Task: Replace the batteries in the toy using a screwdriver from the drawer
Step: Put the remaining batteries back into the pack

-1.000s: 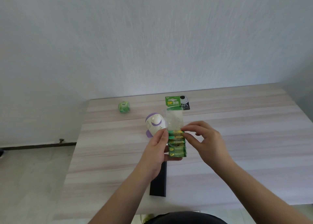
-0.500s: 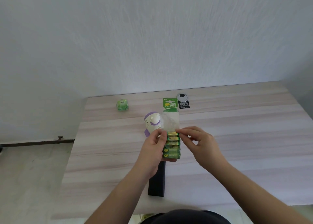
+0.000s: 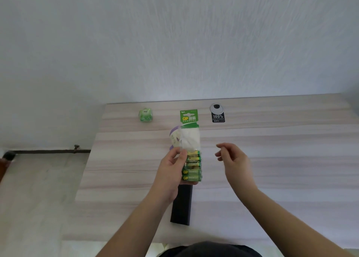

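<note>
table [image 3: 272, 169]: green, half-empty battery pack [image 3: 191, 159].

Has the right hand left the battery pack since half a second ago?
Yes. The right hand has let go and pulled rightward, away from the battery pack that the left hand holds above the table.

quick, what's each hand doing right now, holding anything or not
Left hand: closed on the battery pack, thumb on its front.
Right hand: open, fingers loosely curled, holding nothing, apart from the pack.
</note>
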